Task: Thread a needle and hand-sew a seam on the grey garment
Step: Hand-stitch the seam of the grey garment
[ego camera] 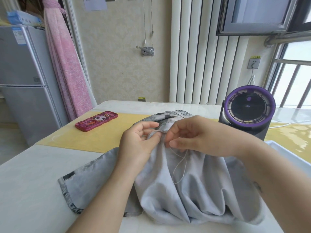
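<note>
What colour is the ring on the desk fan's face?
Purple, around a black centre; the fan shows clearly in the head view.

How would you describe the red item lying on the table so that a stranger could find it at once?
Start at the white table, then find the yellow strip running across it. Near the strip's left end, apart from the grey garment, lies a flat red case. It alone bears a cartoon face with big eyes.

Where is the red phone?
In the head view, the red phone lies flat on the yellow table strip, left of the grey garment and the left hand.
</note>
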Motion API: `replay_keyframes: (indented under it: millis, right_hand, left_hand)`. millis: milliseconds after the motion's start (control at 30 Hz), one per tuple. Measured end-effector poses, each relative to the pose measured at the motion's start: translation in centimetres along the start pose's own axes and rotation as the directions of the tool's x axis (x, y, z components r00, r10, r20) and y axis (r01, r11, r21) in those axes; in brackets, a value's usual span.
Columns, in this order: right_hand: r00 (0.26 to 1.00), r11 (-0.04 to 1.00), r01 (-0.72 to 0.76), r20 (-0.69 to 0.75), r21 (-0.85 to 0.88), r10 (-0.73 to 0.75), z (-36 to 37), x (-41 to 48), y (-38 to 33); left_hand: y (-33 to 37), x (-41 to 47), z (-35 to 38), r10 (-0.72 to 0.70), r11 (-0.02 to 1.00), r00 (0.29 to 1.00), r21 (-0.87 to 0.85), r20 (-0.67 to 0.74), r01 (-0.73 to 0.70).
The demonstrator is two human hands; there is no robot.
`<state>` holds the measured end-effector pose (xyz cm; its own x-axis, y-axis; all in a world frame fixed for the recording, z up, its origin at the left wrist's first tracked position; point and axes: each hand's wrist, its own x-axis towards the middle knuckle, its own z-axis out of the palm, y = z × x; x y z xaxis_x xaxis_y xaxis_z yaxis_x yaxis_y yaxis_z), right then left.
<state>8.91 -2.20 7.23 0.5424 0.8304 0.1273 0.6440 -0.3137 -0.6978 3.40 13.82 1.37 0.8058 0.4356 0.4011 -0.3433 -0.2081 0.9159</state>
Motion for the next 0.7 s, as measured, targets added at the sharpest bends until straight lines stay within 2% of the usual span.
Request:
replay_keyframes:
  millis: [100,233,267,367,467,567,633,700]
  right_hand:
    - [0.999,1.000,0.016,-0.034,0.002,-0.015,0.1,0.1,0.1]
    - [0.967,0.985,0.007,-0.251,-0.172,-0.050,1.2,0.8,0.4]
    - [0.964,0.986,0.003,-0.262,-0.169,-0.048,1.3,0.8,0.5]
    - [0.960,1.000,0.001,-0.281,0.002,-0.001,0.2,0.4,0.2]
    - [0.927,0.997,-0.079,-0.366,0.011,0.078,-0.7,-0.1,0.1]
    - [0.932,0.978,-0.196,-0.296,0.072,0.209,-0.2,0.3,0.8]
    - [0.954,0.961,-0.208,-0.181,0.184,0.241,0.5,0.5,0.8]
    - [0.960,0.941,-0.197,-0.142,0.275,0.242,0.7,0.7,0.9]
  left_hand:
    - [0.2,-0.1,0.0,0.023,0.999,1.000,-0.030,0.012,-0.022]
    - [0.6,-0.5,0.5,0.087,0.994,0.992,-0.068,0.087,-0.081]
    - [0.7,-0.6,0.5,0.099,0.993,0.990,-0.070,0.100,-0.092]
    - [0.8,-0.5,0.4,0.114,0.990,0.988,-0.092,0.104,-0.105]
    - [0.9,-0.5,0.2,0.121,0.988,0.986,-0.105,0.114,-0.109]
    - [1.0,-0.7,0.2,0.148,0.986,0.975,-0.097,0.164,-0.133]
    - [1.0,-0.8,0.2,0.161,0.984,0.968,-0.103,0.191,-0.143]
    - [1.0,-0.8,0.2,0.173,0.983,0.965,-0.103,0.196,-0.155]
